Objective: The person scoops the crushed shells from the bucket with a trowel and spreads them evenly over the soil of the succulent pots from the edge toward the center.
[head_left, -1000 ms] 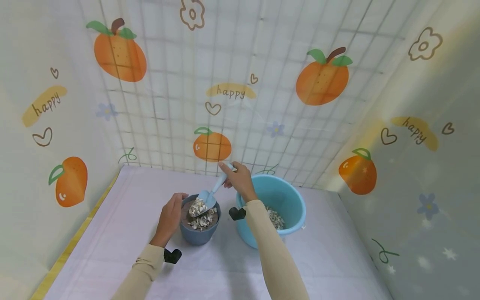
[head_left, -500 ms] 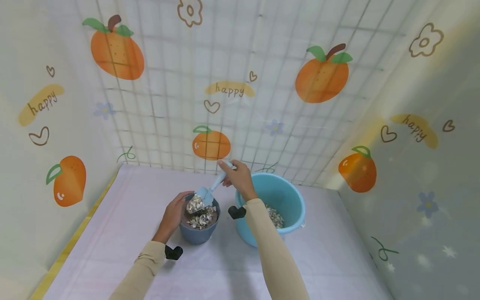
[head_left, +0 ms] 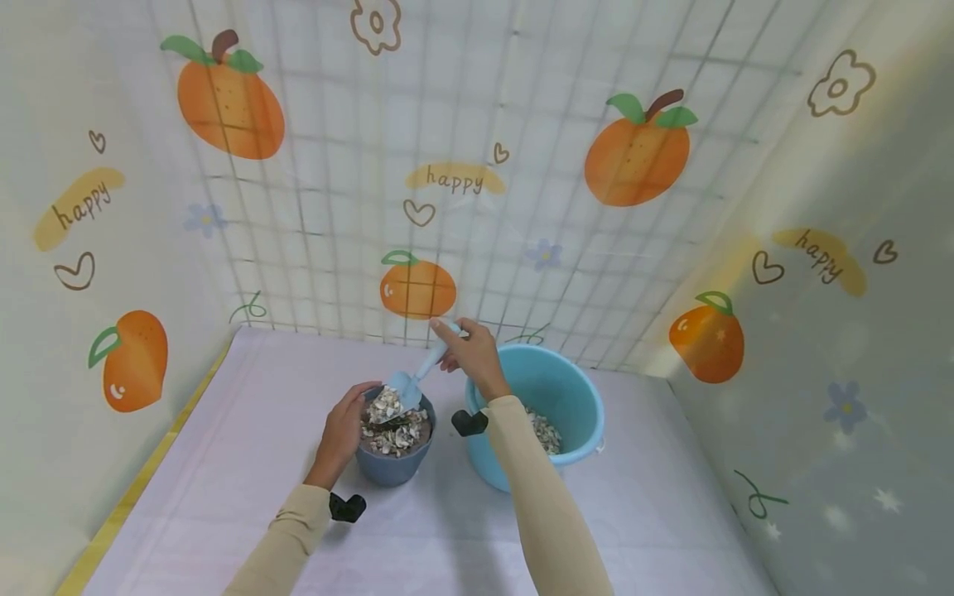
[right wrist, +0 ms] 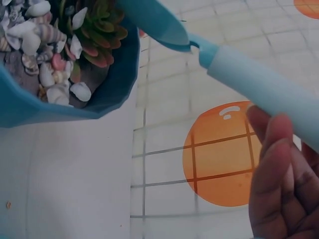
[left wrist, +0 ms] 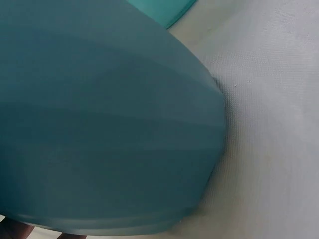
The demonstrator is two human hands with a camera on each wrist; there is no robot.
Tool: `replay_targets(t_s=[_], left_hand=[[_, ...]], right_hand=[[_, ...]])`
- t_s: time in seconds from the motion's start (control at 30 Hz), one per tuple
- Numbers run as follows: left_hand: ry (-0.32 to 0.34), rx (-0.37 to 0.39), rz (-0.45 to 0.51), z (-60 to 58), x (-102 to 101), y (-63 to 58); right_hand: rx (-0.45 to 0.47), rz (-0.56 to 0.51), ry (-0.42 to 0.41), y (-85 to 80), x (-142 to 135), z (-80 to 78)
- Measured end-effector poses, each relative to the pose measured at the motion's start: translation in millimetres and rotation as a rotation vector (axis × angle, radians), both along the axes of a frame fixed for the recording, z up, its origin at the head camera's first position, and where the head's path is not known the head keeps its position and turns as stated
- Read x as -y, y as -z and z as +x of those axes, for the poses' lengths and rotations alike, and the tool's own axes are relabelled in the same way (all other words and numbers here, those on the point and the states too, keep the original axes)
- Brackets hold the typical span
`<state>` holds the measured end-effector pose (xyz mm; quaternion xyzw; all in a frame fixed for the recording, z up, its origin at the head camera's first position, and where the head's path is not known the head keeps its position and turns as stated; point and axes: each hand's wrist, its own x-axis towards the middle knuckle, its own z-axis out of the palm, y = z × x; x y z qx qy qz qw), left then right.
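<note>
Left hand (head_left: pixel 341 432) cups the grey-blue pot (head_left: pixel 391 468) on the tabletop (head_left: pixel 276 377); right hand (head_left: pixel 474 358) grips the pale-blue scoop (head_left: pixel 406 387) over it, loaded with shells (head_left: pixel 384 404). Looks like the topping step (mind the succulent (right wrist: pixel 102 35)!); next move probably calls for tipping onto bare soil (right wrist: pixel 95 74).

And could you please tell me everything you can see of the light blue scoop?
The light blue scoop looks like smooth plastic, with a thick, paler handle, a narrow stepped neck and a curved blade. The right hand grips the handle. It slants down to the person's left, its blade above the plant pot and bearing a heap of small shells. The blade's tip is covered, so contact with what lies below cannot be judged.
</note>
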<state>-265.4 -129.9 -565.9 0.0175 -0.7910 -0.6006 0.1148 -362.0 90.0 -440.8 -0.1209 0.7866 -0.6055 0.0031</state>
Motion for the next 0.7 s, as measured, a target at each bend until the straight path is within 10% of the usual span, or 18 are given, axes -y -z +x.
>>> replay_targets(t_s=[0.57, 0.7], left_hand=[[-0.12, 0.011, -0.021, 8.5, -11, -1.8], [-0.048, 0.046, -0.093, 8.3, -2, -7.6]], right_hand=[[-0.013, 0.001, 0.004, -1.4, 0, 1.4], [-0.021, -0.003, 0.008, -0.8, 0, 2.1]])
